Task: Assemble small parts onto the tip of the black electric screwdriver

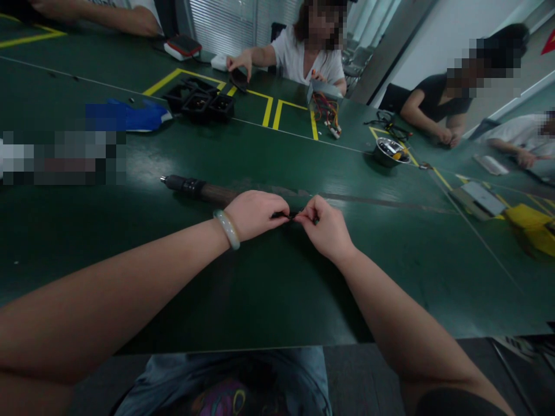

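Note:
My left hand, with a pale bangle at its wrist, pinches a small dark thin piece above the green table. From the other side my right hand grips the same piece between thumb and fingertips. Fingers cover most of it, so its kind does not show. Just behind my left hand lies a long dark cylindrical tool, its metal tip pointing left; the hand hides its right end.
Across the green table lie black trays, a blue item, a metal box with coloured wires, a metal bowl holding small parts, a grey box and a yellow item. Several people sit around it.

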`<state>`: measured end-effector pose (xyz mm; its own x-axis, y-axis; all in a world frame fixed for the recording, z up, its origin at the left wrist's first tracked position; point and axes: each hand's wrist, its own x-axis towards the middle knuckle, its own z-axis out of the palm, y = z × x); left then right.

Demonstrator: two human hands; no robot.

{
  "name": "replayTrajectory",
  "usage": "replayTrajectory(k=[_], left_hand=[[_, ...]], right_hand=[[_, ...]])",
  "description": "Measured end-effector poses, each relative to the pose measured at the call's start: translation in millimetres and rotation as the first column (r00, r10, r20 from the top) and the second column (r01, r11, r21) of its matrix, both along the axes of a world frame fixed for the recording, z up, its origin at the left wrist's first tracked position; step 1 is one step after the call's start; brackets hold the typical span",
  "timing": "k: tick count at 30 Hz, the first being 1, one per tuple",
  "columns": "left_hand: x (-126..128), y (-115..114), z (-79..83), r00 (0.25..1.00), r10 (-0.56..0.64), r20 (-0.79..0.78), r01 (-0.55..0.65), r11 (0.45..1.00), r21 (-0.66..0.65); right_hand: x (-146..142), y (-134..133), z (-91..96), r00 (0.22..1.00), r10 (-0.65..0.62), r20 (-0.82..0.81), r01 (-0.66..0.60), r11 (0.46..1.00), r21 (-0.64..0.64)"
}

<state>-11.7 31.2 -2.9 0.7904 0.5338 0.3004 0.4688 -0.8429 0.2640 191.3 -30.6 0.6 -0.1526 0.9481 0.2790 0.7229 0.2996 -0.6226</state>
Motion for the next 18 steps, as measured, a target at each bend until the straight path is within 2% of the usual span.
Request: replayTrajectory(k=[3,7,13,18], left_hand=[[1,0,-1.0,1.000,-0.002,-0.006,0.002,1.000,0.011],[2,0,-2.8,0.999,0.032,-0.010,-0.031,0.999,0.039],[2,-1,-1.6,0.997,0.057,-0.044,-0.053,0.995,0.080],[3,-4,-2.2,0.992,0.120,-0.035,-0.115,0.987,0.112]], right_hand=[[-5,-3,-3.0,0.997,-0.073,-0.014,0.073,0.997,0.010],[-7,-2,-10.9,0.988,-0.139,-0.061,0.136,0.990,-0.041],[-1,8,-22.0,0.961,-0.133,-0.242,0.101,0.985,-0.139],[-1,12,-25.5,0.897,-0.125,-0.423,0.041,0.978,-0.203]])
